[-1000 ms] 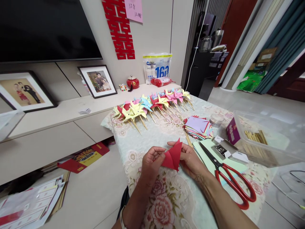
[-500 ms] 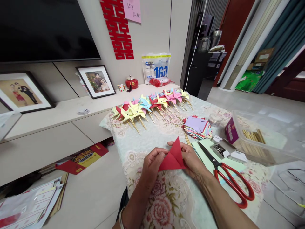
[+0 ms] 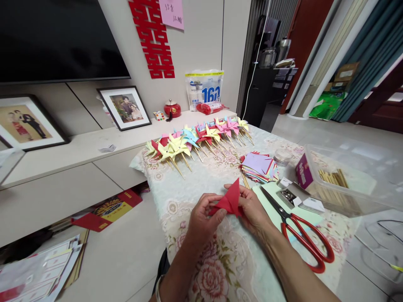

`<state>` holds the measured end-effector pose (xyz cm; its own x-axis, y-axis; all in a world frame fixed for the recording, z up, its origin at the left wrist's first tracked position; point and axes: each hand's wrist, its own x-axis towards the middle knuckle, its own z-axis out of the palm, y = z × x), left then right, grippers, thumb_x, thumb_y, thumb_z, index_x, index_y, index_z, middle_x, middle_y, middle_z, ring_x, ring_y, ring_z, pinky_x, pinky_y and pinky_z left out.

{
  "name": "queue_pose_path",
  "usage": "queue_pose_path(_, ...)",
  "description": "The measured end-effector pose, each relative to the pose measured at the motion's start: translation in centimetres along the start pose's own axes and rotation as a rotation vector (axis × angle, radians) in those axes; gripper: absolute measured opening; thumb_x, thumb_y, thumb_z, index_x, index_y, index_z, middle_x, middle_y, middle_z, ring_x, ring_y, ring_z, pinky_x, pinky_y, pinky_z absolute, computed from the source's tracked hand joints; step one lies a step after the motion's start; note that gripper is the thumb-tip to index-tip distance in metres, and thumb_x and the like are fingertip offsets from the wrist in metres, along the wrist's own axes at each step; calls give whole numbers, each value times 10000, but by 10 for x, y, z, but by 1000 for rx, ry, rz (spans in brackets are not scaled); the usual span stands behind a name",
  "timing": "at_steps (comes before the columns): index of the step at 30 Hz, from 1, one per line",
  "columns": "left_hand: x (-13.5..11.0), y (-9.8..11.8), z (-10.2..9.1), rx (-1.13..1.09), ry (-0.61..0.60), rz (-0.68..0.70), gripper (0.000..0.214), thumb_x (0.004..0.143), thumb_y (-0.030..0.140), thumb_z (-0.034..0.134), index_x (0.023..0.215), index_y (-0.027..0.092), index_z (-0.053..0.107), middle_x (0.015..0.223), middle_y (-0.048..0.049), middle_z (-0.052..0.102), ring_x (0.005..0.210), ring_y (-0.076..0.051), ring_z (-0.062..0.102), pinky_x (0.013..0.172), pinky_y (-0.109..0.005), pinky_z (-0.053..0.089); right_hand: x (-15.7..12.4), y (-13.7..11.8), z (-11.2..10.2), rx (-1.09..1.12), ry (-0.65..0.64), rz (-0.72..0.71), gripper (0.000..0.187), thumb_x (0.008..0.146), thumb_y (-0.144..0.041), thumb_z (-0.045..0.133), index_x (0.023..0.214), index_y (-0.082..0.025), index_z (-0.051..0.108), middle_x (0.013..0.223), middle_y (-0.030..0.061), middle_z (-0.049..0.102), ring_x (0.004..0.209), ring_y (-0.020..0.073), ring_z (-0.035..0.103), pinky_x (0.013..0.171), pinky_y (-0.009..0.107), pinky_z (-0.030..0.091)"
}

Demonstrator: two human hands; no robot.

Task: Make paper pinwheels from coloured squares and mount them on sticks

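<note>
A red paper square (image 3: 229, 199), partly folded into pinwheel blades, is held just above the floral tablecloth (image 3: 220, 268). My left hand (image 3: 203, 220) pinches its left side with thumb and fingers. My right hand (image 3: 252, 209) grips its right side, fingers curled behind the paper. A row of finished paper pinwheels on wooden sticks (image 3: 195, 140) lies across the far end of the table. A stack of coloured paper squares (image 3: 260, 167) sits just beyond my right hand.
Red-handled scissors (image 3: 299, 233) lie on a green sheet to the right. A clear plastic box (image 3: 343, 184) with wooden sticks, a small round tin (image 3: 282, 157) and a tray of pins (image 3: 288, 196) are at the right. A low cabinet with framed photos (image 3: 124, 107) runs along the left.
Both hands have folded the red paper further: it was a flat upright triangle and is now lower and more bunched between the fingers. The hands stay in the same place.
</note>
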<state>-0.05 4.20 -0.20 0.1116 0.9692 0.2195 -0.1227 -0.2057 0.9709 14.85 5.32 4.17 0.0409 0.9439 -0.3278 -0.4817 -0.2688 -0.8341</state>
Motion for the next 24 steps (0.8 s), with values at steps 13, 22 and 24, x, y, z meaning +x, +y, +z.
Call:
queue_pose_path(13, -2, 13, 0, -171, 236, -288, 320, 678, 416, 830, 830, 144, 759, 691, -17, 728, 627, -160, 620, 634, -258, 500, -3, 2, -1, 81, -243, -10, 402, 561, -199, 897, 938, -169, 760, 754, 31, 780, 597, 143, 663, 639, 253, 511)
queue_pose_path(22, -2, 14, -3, -149, 73, -297, 264, 735, 419, 786, 738, 158, 742, 658, -3, 652, 674, -181, 607, 687, -293, 505, -2, 2, -4, 57, -244, -17, 419, 583, -227, 919, 956, -165, 741, 791, 36, 781, 643, 155, 682, 648, 257, 529)
queue_pose_path(24, -2, 14, -3, -146, 72, -288, 272, 744, 423, 778, 694, 161, 724, 619, 4, 631, 657, -176, 601, 683, -290, 503, -2, 2, -3, 53, -244, -11, 420, 573, -230, 922, 946, -165, 738, 777, 35, 778, 638, 163, 682, 645, 268, 533)
